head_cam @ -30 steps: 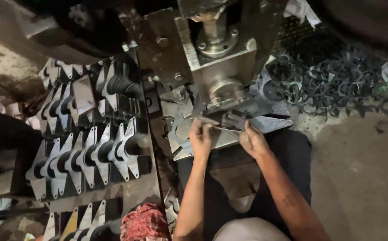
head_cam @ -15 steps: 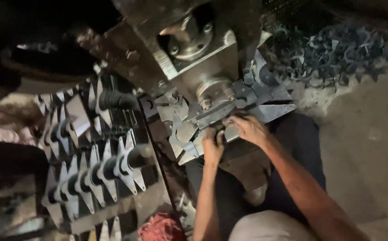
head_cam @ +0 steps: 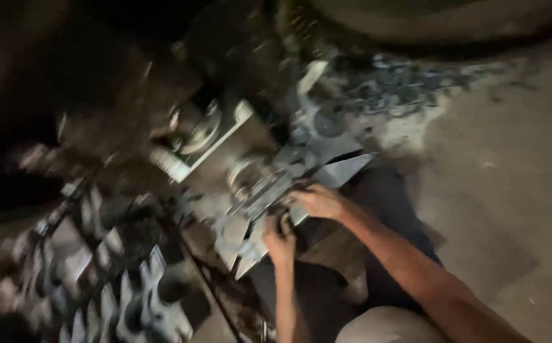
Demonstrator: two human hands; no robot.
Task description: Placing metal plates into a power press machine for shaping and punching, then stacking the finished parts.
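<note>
The press machine (head_cam: 225, 146) is now sitting tilted and blurred, because your head is turning. Below it, your right hand (head_cam: 317, 200) and left hand (head_cam: 280, 238) are still closing on the flat metal piece (head_cam: 345, 170) at its base.

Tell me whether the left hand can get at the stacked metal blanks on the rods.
Probably yes: the left hand rests at the press, and the stacked metal blanks sit close on its left, nothing visibly between, though blurred.

Flat grey sheet-metal piece (head_cam: 269, 190) with pointed ends, tilted on the press bed, blurred.
</note>
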